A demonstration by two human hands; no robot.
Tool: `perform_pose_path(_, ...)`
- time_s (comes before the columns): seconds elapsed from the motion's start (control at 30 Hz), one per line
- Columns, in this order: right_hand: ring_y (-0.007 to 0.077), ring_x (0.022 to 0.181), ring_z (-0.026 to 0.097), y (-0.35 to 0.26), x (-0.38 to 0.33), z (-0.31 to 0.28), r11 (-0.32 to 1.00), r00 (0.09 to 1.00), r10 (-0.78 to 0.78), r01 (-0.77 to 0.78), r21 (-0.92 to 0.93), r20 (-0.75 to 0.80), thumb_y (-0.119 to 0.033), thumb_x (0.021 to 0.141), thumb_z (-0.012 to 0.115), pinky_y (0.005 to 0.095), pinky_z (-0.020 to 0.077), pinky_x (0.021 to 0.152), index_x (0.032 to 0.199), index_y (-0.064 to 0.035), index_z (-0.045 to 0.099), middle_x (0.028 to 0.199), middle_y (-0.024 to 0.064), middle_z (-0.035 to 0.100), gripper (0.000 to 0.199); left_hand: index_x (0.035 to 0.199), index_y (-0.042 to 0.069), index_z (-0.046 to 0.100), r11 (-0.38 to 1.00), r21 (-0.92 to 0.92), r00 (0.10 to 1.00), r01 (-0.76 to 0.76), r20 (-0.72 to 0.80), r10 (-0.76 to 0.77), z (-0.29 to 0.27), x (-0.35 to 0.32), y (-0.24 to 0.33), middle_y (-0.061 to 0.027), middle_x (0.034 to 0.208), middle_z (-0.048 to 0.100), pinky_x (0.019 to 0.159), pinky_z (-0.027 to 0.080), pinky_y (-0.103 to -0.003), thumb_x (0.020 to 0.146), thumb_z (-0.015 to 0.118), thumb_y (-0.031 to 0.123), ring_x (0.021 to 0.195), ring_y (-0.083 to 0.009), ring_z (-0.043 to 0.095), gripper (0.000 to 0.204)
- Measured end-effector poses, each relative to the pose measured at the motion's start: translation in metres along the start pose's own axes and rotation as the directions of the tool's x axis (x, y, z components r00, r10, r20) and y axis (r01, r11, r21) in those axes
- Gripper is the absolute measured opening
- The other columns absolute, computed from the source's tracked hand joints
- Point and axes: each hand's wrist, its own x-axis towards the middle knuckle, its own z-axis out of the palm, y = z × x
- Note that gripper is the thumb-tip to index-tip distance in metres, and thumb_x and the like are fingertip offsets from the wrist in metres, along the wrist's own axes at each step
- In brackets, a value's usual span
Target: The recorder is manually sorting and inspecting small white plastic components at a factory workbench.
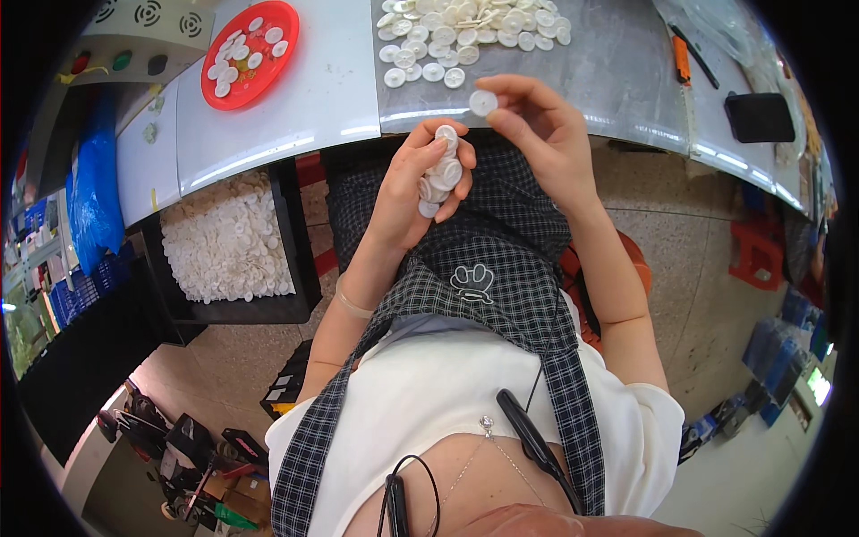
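I have one small white disc [484,103] pinched between the thumb and index finger of the right hand [541,125], its flat round face turned up, just off the table's edge. The left hand [403,183] is curled around a bunch of discs [447,170], overlapping and smooth; I make out at least five, but cannot count those behind. Both are held over one checked cloth apron [523,291].

Beyond them, one loose pile [483,27] of similar white discs, too many for me to count, lies on the grey, shiny tabletop [617,80]. To the left I see one round red dish [268,79] with roughly a dozen discs, and below it one rectangular black crate [301,251] heaped with countless small white pieces [224,242]. At the far right are one orange-handled tool [681,60], one slim black stick [698,58] and one flat dark rectangle [760,118].
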Motion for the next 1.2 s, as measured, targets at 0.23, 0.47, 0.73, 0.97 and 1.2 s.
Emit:
perform_pose_path(0.23, 0.0088, 0.092, 0.055, -0.002, -0.006, 0.006, 0.988, 0.984, -0.028, 0.001, 0.152, 0.175, -0.005, 0.091, 0.065, 0.0240, 0.0456, 0.083, 0.116, 0.0003, 0.064, 0.102, 0.0014, 0.058, 0.026, 0.120, 0.002, 0.050, 0.999, 0.010, 0.996, -0.047, 0.072, 0.046, 0.004, -0.004, 0.003, -0.0086, 0.089, 0.061, 0.037, 0.041, -0.017, 0.104, 0.044, 0.035, 0.065, -0.0104, 0.060, 0.037)
perform_pose_path(0.47, 0.0112, 0.094, 0.056, 0.001, -0.007, 0.006, 0.995, 0.975, -0.086, 0.074, 0.070, 0.204, -0.008, 0.088, 0.069, 0.0266, 0.0458, 0.086, 0.111, -0.0008, 0.066, 0.105, 0.0039, 0.056, 0.024, 0.125, 0.000, 0.051, 0.998, 0.035, 0.994, -0.051, 0.103, 0.047, 0.006, -0.009, 0.004, -0.0070, 0.088, 0.060, 0.038, 0.042, -0.017, 0.105, 0.044, 0.033, 0.065, -0.0093, 0.060, 0.038)
perform_pose_path(0.73, 0.0113, 0.094, 0.055, 0.003, -0.008, 0.005, 0.997, 0.974, -0.064, 0.055, 0.045, 0.219, -0.009, 0.086, 0.071, 0.0266, 0.0456, 0.085, 0.111, -0.0021, 0.067, 0.104, 0.0033, 0.055, 0.026, 0.122, -0.001, 0.055, 0.997, 0.067, 0.994, -0.041, 0.108, 0.034, 0.008, -0.009, 0.006, -0.0037, 0.083, 0.061, 0.038, 0.041, -0.017, 0.105, 0.045, 0.030, 0.063, -0.0078, 0.058, 0.037)
perform_pose_path(0.97, 0.0095, 0.094, 0.056, 0.003, -0.003, 0.005, 0.988, 0.984, -0.101, 0.081, 0.133, 0.149, -0.006, 0.087, 0.069, 0.0239, 0.0451, 0.083, 0.113, -0.0034, 0.065, 0.108, 0.0036, 0.059, 0.026, 0.122, -0.001, 0.055, 0.997, 0.066, 0.995, -0.028, 0.095, 0.022, 0.003, -0.014, 0.010, -0.0045, 0.084, 0.059, 0.038, 0.038, -0.017, 0.105, 0.044, 0.032, 0.061, -0.0074, 0.055, 0.039)
perform_pose_path(1.2, 0.0121, 0.092, 0.060, 0.009, 0.013, -0.006, 0.932, 0.986, -0.158, 0.164, -0.324, 0.044, -0.007, 0.086, 0.071, 0.0252, 0.0480, 0.079, 0.107, -0.0065, 0.068, 0.101, 0.0009, 0.064, 0.022, 0.121, 0.000, 0.051, 0.934, 0.262, 0.925, -0.243, -0.226, 0.305, -0.058, -0.073, 0.084, -0.0029, 0.083, 0.057, 0.038, 0.036, -0.014, 0.105, 0.042, 0.034, 0.057, -0.0040, 0.048, 0.038)
